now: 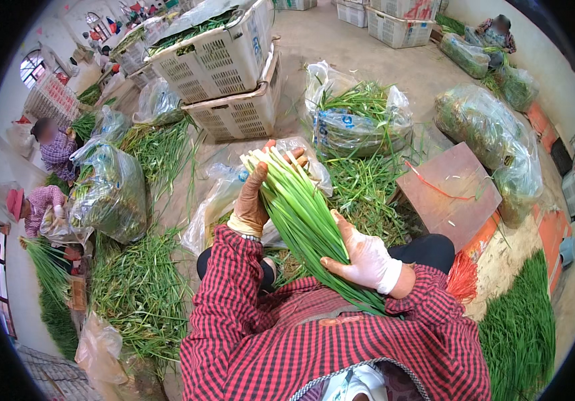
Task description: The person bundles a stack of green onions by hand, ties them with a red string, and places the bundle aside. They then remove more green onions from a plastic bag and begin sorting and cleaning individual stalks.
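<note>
A bundle of long green leafy stalks with pale ends, apparently garlic chives [303, 215], lies slantwise across my lap, pale ends pointing away from me. My left hand [253, 195], in a soiled glove, grips it near the pale ends; some fingers show on the far side. Lower down, my right hand [362, 253], in a whitish stained glove, holds the green leaves with thumb and fingers around them. The leaf tips rest against my checked sleeve and apron. To the right, a square board [450, 193] carries a red tie strip [435, 183] and small pale stalk bits.
Stacked white plastic crates [232, 113] stand ahead to the left. Filled clear bags [112, 193] [483, 125] stand on both sides. Loose leaves [137, 295] cover much floor. Red strips [462, 280] and a green leaf pile [518, 326] lie right. Several people work farther off.
</note>
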The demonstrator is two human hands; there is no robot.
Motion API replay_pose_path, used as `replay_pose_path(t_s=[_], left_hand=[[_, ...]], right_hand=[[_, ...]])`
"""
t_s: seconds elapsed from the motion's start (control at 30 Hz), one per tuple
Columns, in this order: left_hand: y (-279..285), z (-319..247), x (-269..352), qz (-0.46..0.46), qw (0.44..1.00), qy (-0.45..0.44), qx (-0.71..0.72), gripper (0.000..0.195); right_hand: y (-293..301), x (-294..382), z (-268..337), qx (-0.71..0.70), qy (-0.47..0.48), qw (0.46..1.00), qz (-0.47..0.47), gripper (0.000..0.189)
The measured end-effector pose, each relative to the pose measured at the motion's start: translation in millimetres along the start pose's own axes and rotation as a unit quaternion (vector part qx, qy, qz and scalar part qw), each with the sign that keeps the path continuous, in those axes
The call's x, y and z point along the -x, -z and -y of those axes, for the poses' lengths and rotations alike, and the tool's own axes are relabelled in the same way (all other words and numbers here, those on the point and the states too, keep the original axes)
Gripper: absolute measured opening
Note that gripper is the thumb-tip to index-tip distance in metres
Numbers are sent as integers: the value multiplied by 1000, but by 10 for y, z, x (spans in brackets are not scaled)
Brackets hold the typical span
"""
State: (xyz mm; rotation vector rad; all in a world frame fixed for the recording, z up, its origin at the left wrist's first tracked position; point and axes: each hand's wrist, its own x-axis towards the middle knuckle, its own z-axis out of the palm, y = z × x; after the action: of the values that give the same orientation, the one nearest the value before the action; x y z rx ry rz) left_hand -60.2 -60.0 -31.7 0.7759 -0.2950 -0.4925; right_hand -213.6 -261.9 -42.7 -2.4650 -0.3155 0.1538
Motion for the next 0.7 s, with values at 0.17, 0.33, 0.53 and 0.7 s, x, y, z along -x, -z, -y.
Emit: replay_pose_path(t_s=[0.17, 0.33, 0.53, 0.7], left_hand=[[144, -152, 111, -61, 996, 40, -52, 67], [5, -115, 193, -33, 999, 15, 20, 46], [-162, -125, 185, 2, 999, 5, 34, 36], [-106, -100, 221, -1, 1000, -1, 8, 32]], right_hand=[[19, -2, 102, 4, 57, 998, 31, 96], [415, -305, -216, -240, 148, 948, -144, 38], [503, -508, 73, -196, 198, 952, -122, 38], [510, -365, -60, -233, 167, 953, -100, 9]])
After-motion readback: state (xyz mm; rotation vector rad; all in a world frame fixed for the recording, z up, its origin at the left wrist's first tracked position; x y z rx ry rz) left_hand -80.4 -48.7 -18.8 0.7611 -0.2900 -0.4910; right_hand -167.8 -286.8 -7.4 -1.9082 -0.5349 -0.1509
